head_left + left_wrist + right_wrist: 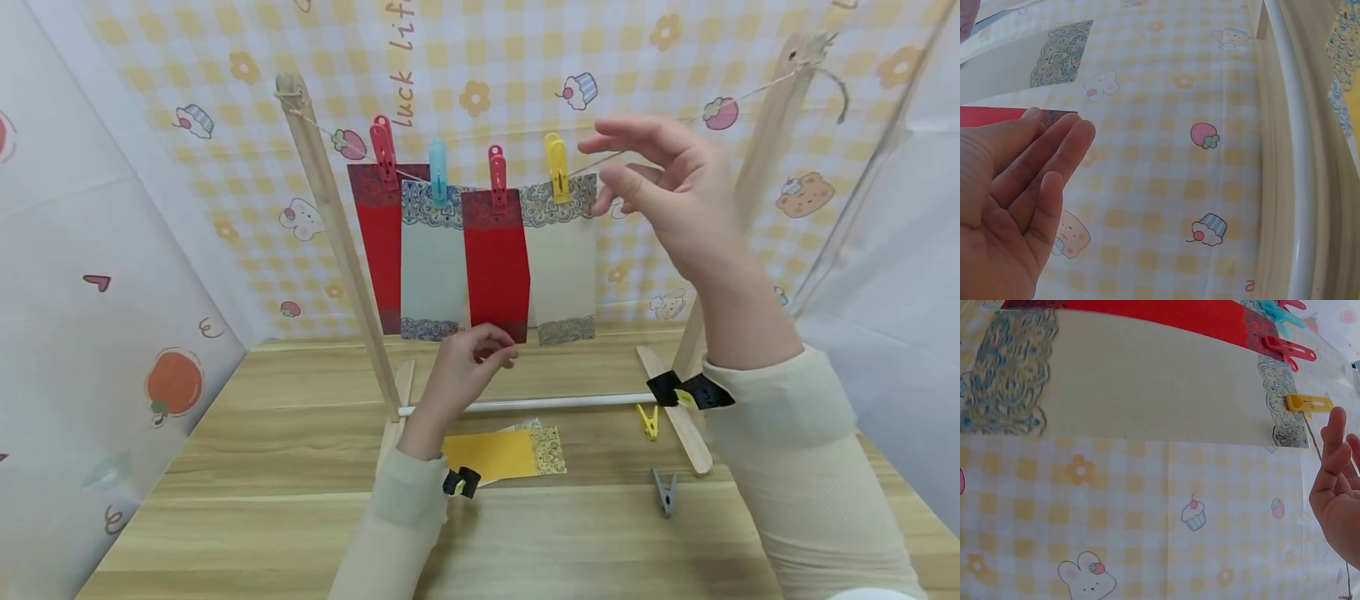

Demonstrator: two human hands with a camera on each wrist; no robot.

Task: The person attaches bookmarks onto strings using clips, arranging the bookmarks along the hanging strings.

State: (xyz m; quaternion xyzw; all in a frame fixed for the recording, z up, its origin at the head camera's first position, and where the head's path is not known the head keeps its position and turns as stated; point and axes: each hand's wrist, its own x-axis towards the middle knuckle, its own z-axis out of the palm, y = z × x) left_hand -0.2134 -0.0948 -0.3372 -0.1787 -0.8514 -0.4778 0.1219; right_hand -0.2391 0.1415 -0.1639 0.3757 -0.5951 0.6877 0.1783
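My left hand [468, 367] is at the bottom end of a red card [495, 267] and pinches its lower edge between thumb and fingers. That card hangs from a cord by a red clothespin [498, 179]. Beside it a cream card [566, 267] with lace-patterned ends hangs from a yellow clothespin [557, 171]. My right hand [678, 192] is raised just right of the yellow clothespin, fingers loosely bent and holding nothing. Further left hang a pale card [431, 267] under a light blue clothespin [438, 175] and another red card [378, 258] under a red clothespin [383, 154].
Two wooden posts [330, 208] carry the cord, joined low down by a white rod [562, 403]. On the wooden table [225, 500] lie a yellow card [495, 452] over another card, a small yellow clothespin [648, 422] and a grey clothespin [664, 493]. A checked cloth [480, 50] hangs behind.
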